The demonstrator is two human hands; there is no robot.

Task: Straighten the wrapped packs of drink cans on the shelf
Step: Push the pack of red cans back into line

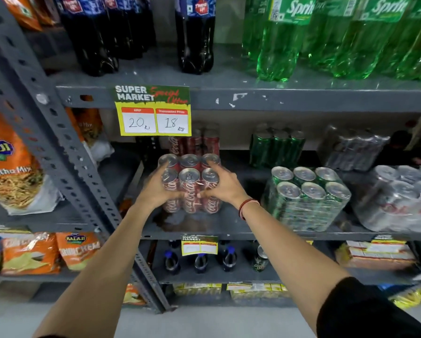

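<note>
Both hands on the red can pack point(191, 184), mid-shelf point(229, 228), below the price tag point(153, 111). Six silver tops in two rows of three, clear wrap glinting over red sides. Left hand point(155, 189) clasping the left flank, right hand point(222, 185) the right, each grip closed on the pack. Green pack point(307, 198) near on the right, silver pack point(399, 198) beyond.
</note>
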